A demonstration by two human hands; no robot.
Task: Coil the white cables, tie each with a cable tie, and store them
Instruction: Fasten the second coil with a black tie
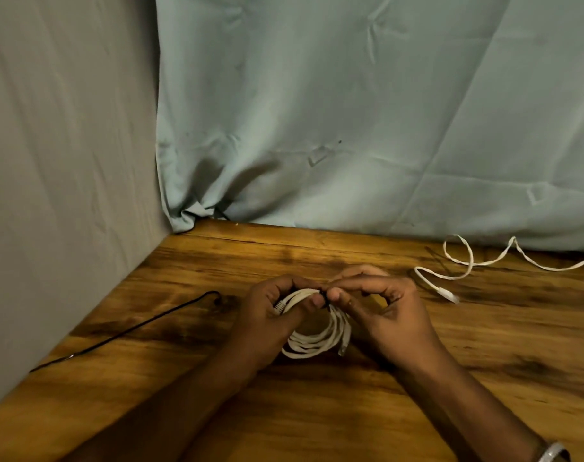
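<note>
Gripping the coiled white round cable (312, 338) at its top, your left hand (270, 315) has its fingers curled round the gathered loops, and one clear plug end pokes out beside your thumb. Your right hand (380, 311) meets it there, thumb and forefinger pinching a small black cable tie (324, 296) against the bundle; how far the tie wraps round is hidden by your fingers. The coil hangs below your hands over the middle of the brown wood-grain table (350, 411), its lower loops close to the surface, though you cannot tell whether they touch.

Well apart, near the table's far right edge, a loose flat white cable (464, 261) lies in open curves with its plug end toward you. A thin black wire (133, 328) runs along the table's left edge. Grey cloth (60, 161) hangs on the left and pale green cloth (367, 111) behind.
</note>
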